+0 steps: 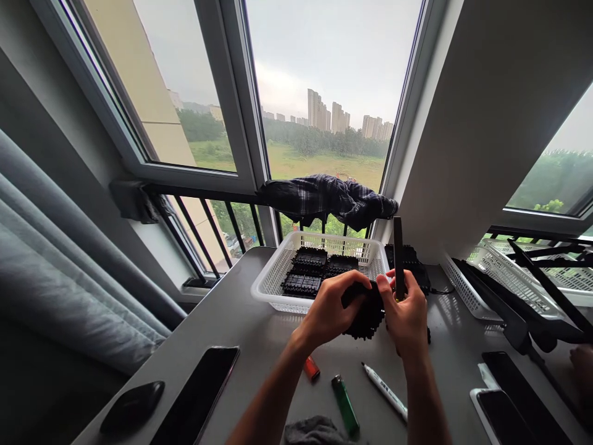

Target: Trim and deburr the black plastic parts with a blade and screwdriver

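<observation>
My left hand [331, 309] is closed round a black plastic piece with a toothed edge [365, 318], holding it above the table in front of the basket. My right hand [407, 315] grips a long, dark, flat bar-shaped tool [398, 253] that points upward, with a small yellow spot near the fingers. Its thumb is at the right edge of the black piece. The tool's lower end is hidden by the hand. Behind my hands, a white plastic basket [273, 296] holds several similar black toothed pieces [308, 259].
On the grey table [259, 371] lie a red lighter [312, 369], a green lighter [345, 405], a white marker [384, 391], a phone [199, 395] and a black mouse [133, 408]. More black pieces [412, 259] sit right of the basket. Another person's hand [581, 371] shows at far right.
</observation>
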Available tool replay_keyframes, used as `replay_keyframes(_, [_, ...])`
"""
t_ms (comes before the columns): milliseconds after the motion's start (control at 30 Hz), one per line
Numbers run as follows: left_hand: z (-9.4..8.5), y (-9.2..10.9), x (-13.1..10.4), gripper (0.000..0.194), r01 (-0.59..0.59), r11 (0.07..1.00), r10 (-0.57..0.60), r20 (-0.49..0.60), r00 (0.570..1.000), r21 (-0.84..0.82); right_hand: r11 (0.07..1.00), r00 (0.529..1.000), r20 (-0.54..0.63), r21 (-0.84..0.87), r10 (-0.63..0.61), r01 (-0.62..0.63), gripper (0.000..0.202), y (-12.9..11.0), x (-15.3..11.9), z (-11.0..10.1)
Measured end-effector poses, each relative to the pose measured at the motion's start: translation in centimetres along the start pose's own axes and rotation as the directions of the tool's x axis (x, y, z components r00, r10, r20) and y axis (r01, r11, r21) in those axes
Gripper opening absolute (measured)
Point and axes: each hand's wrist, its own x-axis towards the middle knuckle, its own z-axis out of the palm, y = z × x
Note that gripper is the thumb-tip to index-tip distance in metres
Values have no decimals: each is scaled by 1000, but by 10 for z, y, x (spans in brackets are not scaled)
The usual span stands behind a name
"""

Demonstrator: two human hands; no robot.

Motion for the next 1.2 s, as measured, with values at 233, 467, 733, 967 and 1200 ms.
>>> replay_keyframes(233, [3,-3,0,13,60,990,-73,-101,992,-126,990,995,102,138,15,-29,41,1,-1,1])
replay_keyframes(467, [-6,-16,8,28,56,884,-299,-468,831,-464,975,946,316,174,76,-136,41,-3,-1,-5])
replay_keyframes(733, [-10,-21,11,36,53,822,-397,-505,767,-567,926,940,336,335,55,-174,33,1,-1,1])
replay_keyframes(967, [-18,-19,7,47,304,855,-444,-289,848,-420,957,985,139,258,101,-134,51,16,6,-4])
replay_keyframes(1200, [-15,-25,5,32,378,833,-429,-39,902,-403,977,991,115,193,64,-86,47,21,10,-7])
